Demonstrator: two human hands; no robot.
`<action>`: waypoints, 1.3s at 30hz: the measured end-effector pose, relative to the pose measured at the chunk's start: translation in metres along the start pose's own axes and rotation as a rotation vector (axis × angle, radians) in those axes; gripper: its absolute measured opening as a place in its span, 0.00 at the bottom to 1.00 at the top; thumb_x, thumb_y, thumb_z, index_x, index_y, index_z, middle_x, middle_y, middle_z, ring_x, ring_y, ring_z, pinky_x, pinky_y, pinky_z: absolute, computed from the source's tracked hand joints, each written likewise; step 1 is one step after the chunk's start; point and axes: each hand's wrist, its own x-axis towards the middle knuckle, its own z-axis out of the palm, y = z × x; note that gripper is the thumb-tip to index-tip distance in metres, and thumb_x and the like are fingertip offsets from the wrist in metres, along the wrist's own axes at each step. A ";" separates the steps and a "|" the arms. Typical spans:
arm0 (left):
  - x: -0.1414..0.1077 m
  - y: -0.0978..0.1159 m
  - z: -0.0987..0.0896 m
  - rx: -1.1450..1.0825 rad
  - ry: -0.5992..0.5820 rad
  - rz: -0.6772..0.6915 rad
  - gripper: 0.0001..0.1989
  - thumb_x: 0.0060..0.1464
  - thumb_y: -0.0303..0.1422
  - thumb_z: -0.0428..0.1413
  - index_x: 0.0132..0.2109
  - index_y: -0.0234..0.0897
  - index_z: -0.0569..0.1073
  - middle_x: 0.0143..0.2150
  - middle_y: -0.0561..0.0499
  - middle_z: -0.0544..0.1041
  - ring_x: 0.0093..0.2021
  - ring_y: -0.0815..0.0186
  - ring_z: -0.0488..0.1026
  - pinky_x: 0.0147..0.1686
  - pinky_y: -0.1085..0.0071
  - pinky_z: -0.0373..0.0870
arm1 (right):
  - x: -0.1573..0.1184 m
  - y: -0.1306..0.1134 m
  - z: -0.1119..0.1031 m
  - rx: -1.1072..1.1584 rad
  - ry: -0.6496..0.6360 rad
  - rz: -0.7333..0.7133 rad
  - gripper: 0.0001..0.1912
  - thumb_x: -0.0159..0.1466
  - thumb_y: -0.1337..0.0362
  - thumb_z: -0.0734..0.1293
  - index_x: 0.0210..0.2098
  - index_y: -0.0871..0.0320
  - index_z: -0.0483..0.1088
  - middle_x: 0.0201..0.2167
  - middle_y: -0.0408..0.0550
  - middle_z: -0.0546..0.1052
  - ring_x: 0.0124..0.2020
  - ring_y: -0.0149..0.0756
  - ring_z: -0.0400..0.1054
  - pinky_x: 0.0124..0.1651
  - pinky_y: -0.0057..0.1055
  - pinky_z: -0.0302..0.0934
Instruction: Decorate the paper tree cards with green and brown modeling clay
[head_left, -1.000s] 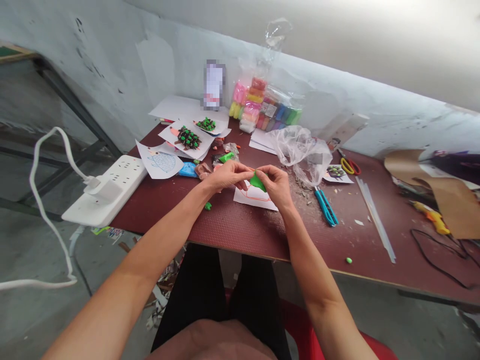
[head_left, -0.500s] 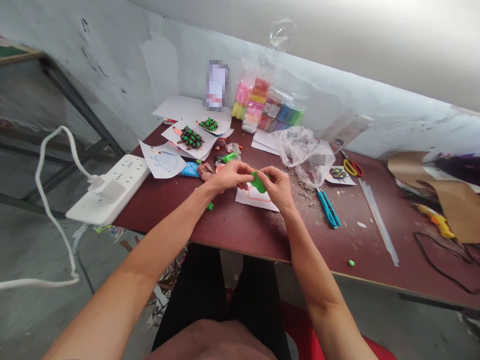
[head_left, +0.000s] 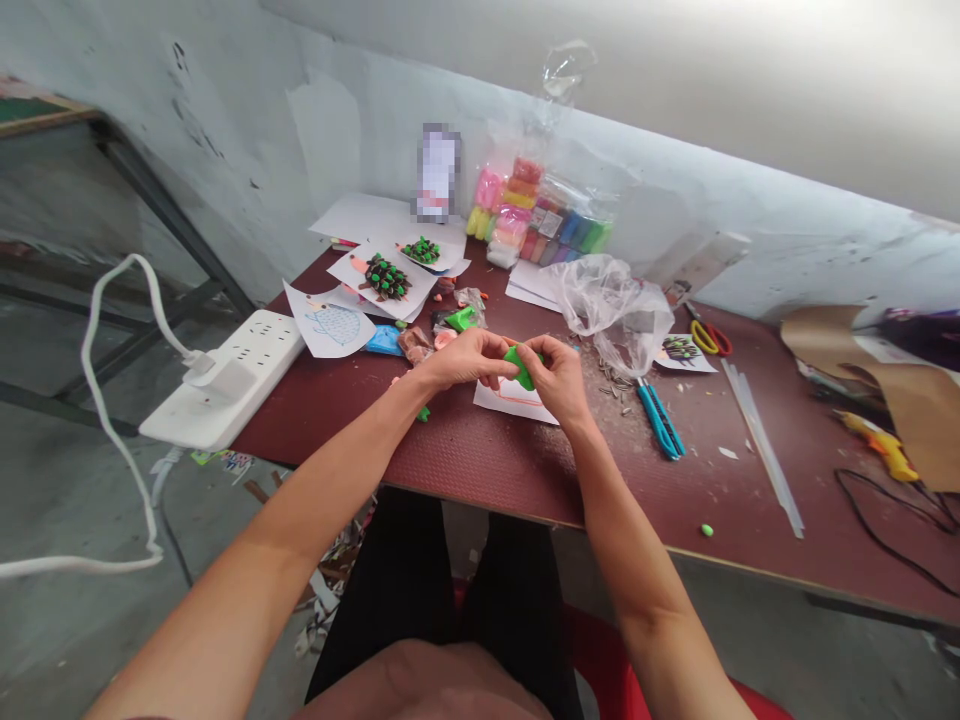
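Note:
A flattened lump of bright green modelling clay [head_left: 519,368] is pinched between my two hands above the table. My left hand [head_left: 471,358] grips its left side with thumb and fingers. On the other side, my right hand [head_left: 553,375] presses it with the thumb on top. Just below lies a white paper [head_left: 510,400] with an orange outline, partly hidden by the hands. Left of them are a brown clay lump [head_left: 415,345], a blue clay pack [head_left: 384,340] and an opened green clay pack [head_left: 462,318]. A small green clay bit [head_left: 424,413] rests near my left wrist.
A white power strip [head_left: 225,385] overhangs the left edge. Pinecone hedgehogs [head_left: 386,277] on paper and bagged coloured clay [head_left: 525,215] stand behind. To the right are a plastic bag [head_left: 615,305], a teal cutter [head_left: 661,420], scissors [head_left: 709,338], glue sticks [head_left: 765,450] and a yellow glue gun [head_left: 877,445].
The green clay has turned in my fingers and shows a smaller face, with both hands still on it. The whole view has shifted slightly.

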 end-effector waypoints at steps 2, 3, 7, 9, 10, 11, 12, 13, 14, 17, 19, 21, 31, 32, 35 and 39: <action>0.000 0.000 0.001 0.003 -0.014 0.005 0.07 0.46 0.26 0.66 0.34 0.30 0.77 0.25 0.55 0.77 0.22 0.75 0.73 0.25 0.79 0.71 | 0.000 0.000 -0.001 -0.001 0.003 0.004 0.20 0.62 0.47 0.68 0.29 0.59 0.73 0.23 0.43 0.72 0.23 0.28 0.60 0.26 0.26 0.55; 0.000 0.000 0.001 0.006 -0.014 0.005 0.07 0.46 0.26 0.65 0.34 0.30 0.77 0.25 0.55 0.77 0.22 0.75 0.73 0.25 0.79 0.70 | 0.000 0.000 -0.001 0.003 0.000 0.005 0.19 0.62 0.48 0.68 0.29 0.59 0.73 0.23 0.43 0.72 0.23 0.28 0.60 0.26 0.26 0.55; 0.002 -0.004 -0.001 0.020 0.013 -0.007 0.05 0.45 0.24 0.65 0.31 0.29 0.76 0.24 0.54 0.76 0.22 0.75 0.72 0.24 0.80 0.69 | 0.001 0.000 -0.001 0.024 -0.020 0.000 0.20 0.62 0.46 0.68 0.29 0.59 0.73 0.23 0.43 0.72 0.23 0.28 0.60 0.26 0.26 0.55; 0.003 -0.005 -0.003 0.020 0.032 -0.009 0.06 0.45 0.26 0.66 0.30 0.29 0.76 0.24 0.54 0.76 0.22 0.75 0.71 0.24 0.79 0.69 | 0.001 -0.001 -0.001 0.047 -0.034 0.004 0.22 0.62 0.44 0.68 0.30 0.59 0.74 0.24 0.43 0.73 0.24 0.28 0.61 0.26 0.26 0.56; 0.003 -0.005 -0.003 0.016 0.041 -0.007 0.07 0.45 0.27 0.67 0.31 0.29 0.76 0.24 0.53 0.76 0.22 0.75 0.71 0.24 0.79 0.70 | 0.001 -0.001 -0.001 0.062 -0.039 0.007 0.23 0.62 0.44 0.68 0.30 0.59 0.74 0.24 0.44 0.73 0.24 0.28 0.62 0.26 0.26 0.56; 0.004 -0.006 -0.004 0.011 0.047 -0.003 0.09 0.45 0.28 0.68 0.31 0.29 0.76 0.25 0.53 0.77 0.22 0.75 0.72 0.25 0.79 0.70 | 0.001 -0.002 -0.001 0.079 -0.041 0.009 0.23 0.61 0.43 0.68 0.30 0.59 0.74 0.24 0.44 0.73 0.24 0.28 0.62 0.27 0.26 0.57; 0.004 -0.006 -0.004 0.007 0.052 0.003 0.10 0.45 0.29 0.69 0.32 0.29 0.77 0.26 0.52 0.77 0.23 0.74 0.73 0.25 0.78 0.71 | 0.001 -0.002 -0.001 0.093 -0.038 0.008 0.23 0.61 0.43 0.68 0.30 0.59 0.74 0.24 0.44 0.73 0.24 0.28 0.62 0.26 0.26 0.57; 0.004 -0.006 -0.004 0.004 0.057 0.010 0.11 0.45 0.30 0.70 0.33 0.29 0.77 0.28 0.51 0.78 0.24 0.73 0.73 0.26 0.78 0.71 | 0.001 -0.003 -0.001 0.102 -0.032 0.007 0.23 0.61 0.43 0.69 0.29 0.59 0.74 0.24 0.43 0.73 0.24 0.28 0.62 0.26 0.26 0.57; 0.004 -0.006 -0.004 0.000 0.062 0.016 0.12 0.45 0.31 0.70 0.35 0.29 0.77 0.29 0.50 0.79 0.25 0.73 0.74 0.27 0.77 0.72 | 0.001 -0.003 0.000 0.107 -0.026 0.006 0.23 0.61 0.43 0.69 0.29 0.59 0.74 0.23 0.43 0.72 0.23 0.28 0.61 0.26 0.26 0.56; 0.005 -0.006 -0.004 -0.016 0.099 0.021 0.14 0.46 0.33 0.70 0.37 0.29 0.77 0.30 0.49 0.80 0.26 0.71 0.76 0.28 0.76 0.72 | 0.001 -0.003 0.000 0.123 -0.023 0.019 0.22 0.60 0.44 0.70 0.30 0.59 0.74 0.23 0.42 0.72 0.23 0.28 0.62 0.26 0.26 0.58; 0.006 -0.007 -0.007 -0.034 0.167 0.034 0.13 0.47 0.33 0.69 0.35 0.29 0.77 0.29 0.50 0.78 0.27 0.71 0.76 0.29 0.75 0.73 | 0.002 -0.002 -0.002 0.154 -0.012 0.025 0.22 0.60 0.43 0.70 0.33 0.58 0.75 0.26 0.44 0.75 0.25 0.29 0.65 0.28 0.27 0.61; 0.007 -0.008 -0.010 -0.077 0.256 0.072 0.11 0.48 0.31 0.69 0.35 0.29 0.76 0.29 0.52 0.77 0.28 0.71 0.76 0.32 0.74 0.74 | 0.004 0.000 -0.004 0.175 0.019 0.020 0.21 0.62 0.44 0.68 0.36 0.58 0.75 0.29 0.45 0.76 0.27 0.29 0.68 0.30 0.27 0.64; 0.003 0.007 -0.019 -0.420 0.450 0.015 0.10 0.56 0.26 0.61 0.46 0.32 0.73 0.35 0.52 0.79 0.28 0.71 0.77 0.30 0.73 0.76 | 0.007 0.018 -0.008 -0.134 0.025 0.080 0.13 0.62 0.57 0.66 0.27 0.59 0.74 0.21 0.44 0.74 0.23 0.30 0.63 0.28 0.28 0.56; 0.003 0.008 -0.020 -0.440 0.457 0.005 0.09 0.56 0.27 0.61 0.45 0.32 0.74 0.34 0.52 0.79 0.27 0.71 0.76 0.29 0.74 0.75 | 0.007 0.019 -0.006 -0.184 0.013 0.087 0.12 0.62 0.58 0.65 0.27 0.59 0.74 0.21 0.44 0.74 0.23 0.31 0.63 0.29 0.28 0.55; 0.003 0.008 -0.022 -0.464 0.481 -0.015 0.07 0.58 0.28 0.61 0.44 0.32 0.73 0.31 0.53 0.78 0.25 0.72 0.75 0.25 0.76 0.73 | 0.011 0.019 -0.002 -0.322 -0.035 0.097 0.11 0.62 0.61 0.65 0.30 0.59 0.77 0.23 0.44 0.76 0.25 0.32 0.65 0.30 0.29 0.53; 0.005 0.006 -0.025 -0.430 0.598 -0.043 0.06 0.58 0.26 0.61 0.42 0.33 0.73 0.28 0.55 0.76 0.21 0.73 0.72 0.19 0.79 0.66 | 0.025 0.011 -0.004 -0.514 -0.080 0.079 0.10 0.64 0.63 0.65 0.37 0.57 0.80 0.30 0.47 0.80 0.31 0.35 0.70 0.35 0.29 0.57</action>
